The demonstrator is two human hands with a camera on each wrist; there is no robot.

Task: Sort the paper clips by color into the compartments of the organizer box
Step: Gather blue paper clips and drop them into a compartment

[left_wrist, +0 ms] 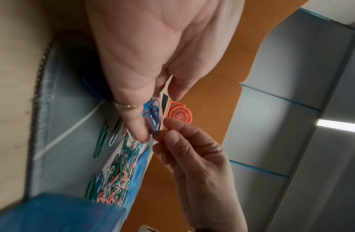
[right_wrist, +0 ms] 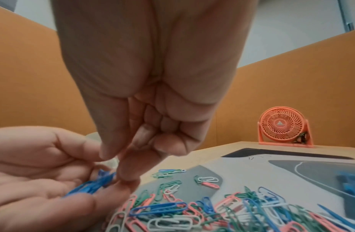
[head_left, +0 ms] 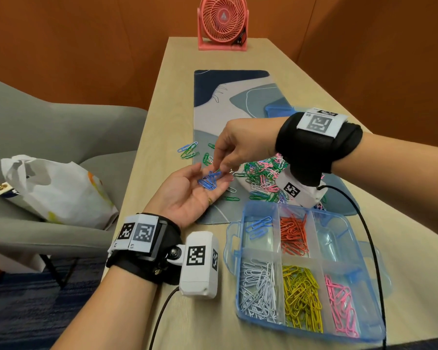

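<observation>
Blue paper clips (head_left: 210, 180) lie bunched at frame centre, in an upturned palm. The mixed clip pile (head_left: 263, 180) sprawls just right of them — pink, green, white, blue. The clear blue organizer box (head_left: 364, 324) sits lower right, open — blue, red, white, yellow and pink clips in separate compartments.

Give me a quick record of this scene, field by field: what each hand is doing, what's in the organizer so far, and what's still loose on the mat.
left hand: palm up, open, a bunch of blue clips resting on it
right hand: fingertips pinched together at the blue bunch
organizer box: near row white, yellow, pink; far row a few blue, orange-red, one compartment with no clips
mixed pile: green, pink, blue and white clips loose on the mat
background: pink fan at the table's far end
</observation>
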